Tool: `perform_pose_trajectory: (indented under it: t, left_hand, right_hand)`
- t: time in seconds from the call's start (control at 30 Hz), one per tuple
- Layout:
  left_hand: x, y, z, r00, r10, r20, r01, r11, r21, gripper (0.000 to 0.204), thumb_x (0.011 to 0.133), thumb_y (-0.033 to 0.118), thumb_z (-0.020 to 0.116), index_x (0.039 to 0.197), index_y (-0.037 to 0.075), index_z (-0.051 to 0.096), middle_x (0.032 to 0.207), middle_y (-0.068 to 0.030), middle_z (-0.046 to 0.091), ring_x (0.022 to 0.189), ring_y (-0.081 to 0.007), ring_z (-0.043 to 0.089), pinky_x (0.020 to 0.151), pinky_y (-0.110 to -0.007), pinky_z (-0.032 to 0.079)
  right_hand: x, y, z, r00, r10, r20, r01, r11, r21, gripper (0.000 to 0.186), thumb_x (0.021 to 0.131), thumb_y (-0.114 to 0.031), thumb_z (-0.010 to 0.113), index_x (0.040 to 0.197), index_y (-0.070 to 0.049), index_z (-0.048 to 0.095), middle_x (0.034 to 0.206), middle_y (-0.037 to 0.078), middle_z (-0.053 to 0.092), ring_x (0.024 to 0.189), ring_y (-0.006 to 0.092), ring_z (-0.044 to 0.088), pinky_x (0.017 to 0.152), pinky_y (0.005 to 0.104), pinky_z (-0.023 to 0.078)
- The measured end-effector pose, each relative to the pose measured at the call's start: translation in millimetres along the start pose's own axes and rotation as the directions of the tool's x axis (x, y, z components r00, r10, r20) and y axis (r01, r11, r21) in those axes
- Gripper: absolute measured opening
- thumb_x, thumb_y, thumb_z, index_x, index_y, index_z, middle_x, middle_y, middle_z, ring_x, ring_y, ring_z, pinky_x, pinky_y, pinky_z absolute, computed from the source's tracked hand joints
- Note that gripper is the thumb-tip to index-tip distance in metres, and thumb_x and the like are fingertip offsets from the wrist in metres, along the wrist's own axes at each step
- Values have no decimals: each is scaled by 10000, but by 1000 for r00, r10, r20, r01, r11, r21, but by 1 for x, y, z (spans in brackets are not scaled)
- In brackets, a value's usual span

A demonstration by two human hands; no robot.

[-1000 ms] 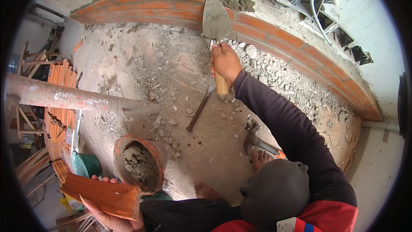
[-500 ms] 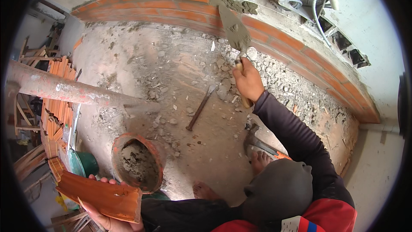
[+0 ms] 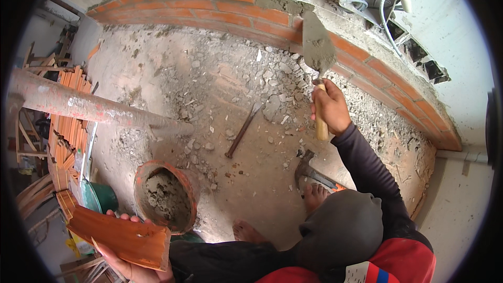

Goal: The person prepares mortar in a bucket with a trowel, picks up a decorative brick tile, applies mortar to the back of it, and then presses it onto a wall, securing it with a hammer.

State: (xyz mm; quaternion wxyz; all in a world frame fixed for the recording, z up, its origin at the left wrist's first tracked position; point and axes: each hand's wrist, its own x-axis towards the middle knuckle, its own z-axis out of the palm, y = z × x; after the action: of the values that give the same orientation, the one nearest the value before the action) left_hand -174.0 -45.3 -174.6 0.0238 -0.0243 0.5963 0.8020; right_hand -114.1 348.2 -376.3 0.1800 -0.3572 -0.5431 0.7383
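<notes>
My right hand (image 3: 335,109) grips the wooden handle of a pointing-type mason's trowel (image 3: 318,47). Mortar smears the blade, which lies over the top course of a low orange brick wall (image 3: 222,6). Just left of the blade, a bed of wet grey mortar (image 3: 280,3) covers part of that course, beside the end of a raised brick row. At the lower left my left hand (image 3: 116,264) is closed round a reddish-orange brick (image 3: 120,236), thumb on the near side and fingertips on the far side. Close beyond it stands a bucket (image 3: 195,204) with grey mortar (image 3: 166,194) inside.
A chisel (image 3: 242,132) lies on the rubble-strewn floor. A hammer (image 3: 309,174) rests near my foot. A thick pole (image 3: 99,109) slants in from the left, near stacked bricks (image 3: 73,136) and a green bucket (image 3: 102,197). Loose cables (image 3: 387,13) hang from the wall.
My right hand and the trowel have moved right along the wall, and the blade now sits past the mortar bed. My left hand with the brick has barely moved.
</notes>
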Motion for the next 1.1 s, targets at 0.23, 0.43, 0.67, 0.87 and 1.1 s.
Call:
perform_pose_trajectory:
  t: [0.23,0.43,0.67,0.87,1.1]
  left_hand:
    - [3,-13,2,1000,-5,29,6,1000,-21,595,976,498,502,1329,24,441,1100,-112,567,968,-218,564,893,-372,485]
    - [-6,2,16,999,2,-33,-3,1000,-28,596,970,508,508,1319,26,464,1079,-111,583,948,-221,577,868,-362,496]
    - [-7,2,19,998,-61,19,63,986,-154,584,973,485,514,1323,22,454,1074,-106,579,961,-228,575,871,-383,492]
    - [-3,4,16,997,-53,59,63,980,-189,582,973,475,521,1326,18,449,1091,-104,573,979,-233,570,887,-393,487]
    - [-5,6,14,997,-23,80,39,978,-203,601,975,471,519,1356,17,420,1122,-108,556,1001,-229,561,895,-388,487]
  right_hand:
    - [-12,-69,3,977,88,197,-75,994,-74,259,986,-218,449,1100,1,527,726,25,533,518,122,522,437,286,469]
    - [52,-121,57,934,227,276,-198,972,-130,263,1032,-257,394,1047,-26,518,744,2,522,537,89,525,430,257,485]
    - [49,-151,60,914,344,215,-340,939,-58,188,1023,-216,414,987,-38,465,767,12,527,559,108,533,421,267,506]
    - [33,-159,31,878,407,253,-426,904,22,175,1028,-221,392,1031,-54,444,783,7,522,563,99,514,427,251,499]
    - [1,-136,8,953,266,141,-223,939,-262,282,1023,-247,396,1143,-2,470,768,22,539,533,112,506,462,245,492]
